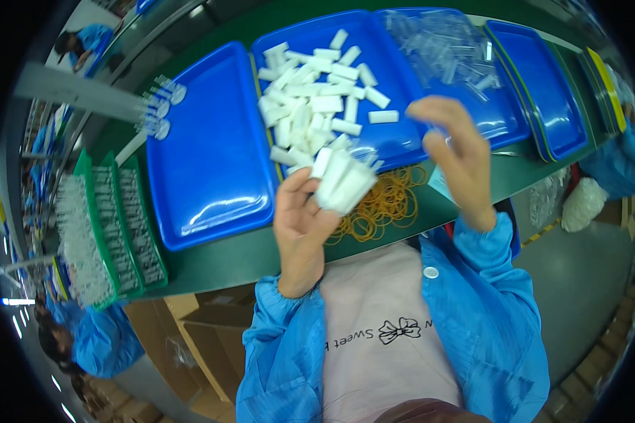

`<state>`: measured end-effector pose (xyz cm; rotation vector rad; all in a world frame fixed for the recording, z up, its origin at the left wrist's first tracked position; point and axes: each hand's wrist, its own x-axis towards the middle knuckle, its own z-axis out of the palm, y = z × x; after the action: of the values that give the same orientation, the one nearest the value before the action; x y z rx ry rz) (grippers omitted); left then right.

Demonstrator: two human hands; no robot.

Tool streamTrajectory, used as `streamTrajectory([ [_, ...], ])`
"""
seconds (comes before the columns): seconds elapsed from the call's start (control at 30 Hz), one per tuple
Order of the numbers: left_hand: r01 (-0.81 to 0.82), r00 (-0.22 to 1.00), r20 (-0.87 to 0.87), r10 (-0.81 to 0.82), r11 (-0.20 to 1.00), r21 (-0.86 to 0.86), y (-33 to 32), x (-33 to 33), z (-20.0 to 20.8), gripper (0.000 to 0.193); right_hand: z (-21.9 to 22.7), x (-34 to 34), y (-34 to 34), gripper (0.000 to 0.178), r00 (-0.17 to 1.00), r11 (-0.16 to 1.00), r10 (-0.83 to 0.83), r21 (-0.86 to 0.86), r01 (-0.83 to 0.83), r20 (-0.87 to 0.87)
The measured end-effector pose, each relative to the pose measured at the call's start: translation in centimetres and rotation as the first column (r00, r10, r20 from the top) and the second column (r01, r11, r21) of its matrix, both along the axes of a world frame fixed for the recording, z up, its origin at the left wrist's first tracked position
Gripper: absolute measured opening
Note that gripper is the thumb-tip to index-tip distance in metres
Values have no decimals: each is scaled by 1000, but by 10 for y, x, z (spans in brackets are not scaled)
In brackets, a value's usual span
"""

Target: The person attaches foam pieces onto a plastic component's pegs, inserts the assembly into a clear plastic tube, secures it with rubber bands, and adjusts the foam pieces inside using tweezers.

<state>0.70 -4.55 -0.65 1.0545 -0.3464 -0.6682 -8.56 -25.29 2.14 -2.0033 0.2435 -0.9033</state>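
At the middle of the frame, a worker in a blue jacket (497, 303) grips a bundle of white blocks (344, 185) in the left hand (300, 229), its fingers and thumb bent around the lower left end. The right hand (462, 158) hovers right of center, well apart from the bundle, its fingers curved and partly open toward the thumb; whether it holds a clear piece cannot be told.

Behind the bundle, loose white blocks (326, 104) lie heaped in a blue tray (386, 67) at upper center. Clear plastic pieces (444, 53) fill the far part of the next tray (497, 123), toward the upper right. Orange rubber bands (388, 204) pile on the green tabletop (204, 271) just below the bundle, while green racks (113, 225) of clear parts stand at left.
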Motion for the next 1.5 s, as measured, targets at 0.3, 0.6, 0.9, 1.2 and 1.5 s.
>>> streamTrajectory([
  [0.3, 10, 999, 37, -12, 999, 44, 1, -1, -1, 50, -58, -45, -129, 19, 540, 627, -728, -728, 276, -422],
  [0.6, 18, 999, 35, -19, 999, 39, -2, -4, 0, 50, -9, -36, -45, 21, 979, 986, -111, 101, 130, -171],
  [0.9, -34, 868, 496, -1, 998, 62, 1, -11, 3, 50, 16, -18, 7, 19, 996, 931, 88, 354, -94, 33],
  [1.2, -152, 613, 789, -43, 974, 170, 6, -7, 4, 53, 9, -5, 20, 30, 988, 923, 66, 368, -113, 138],
  [1.5, -203, 563, 824, -64, 956, 213, 3, -10, 17, 54, 7, -6, 27, 32, 980, 835, 160, 514, -197, 116],
])
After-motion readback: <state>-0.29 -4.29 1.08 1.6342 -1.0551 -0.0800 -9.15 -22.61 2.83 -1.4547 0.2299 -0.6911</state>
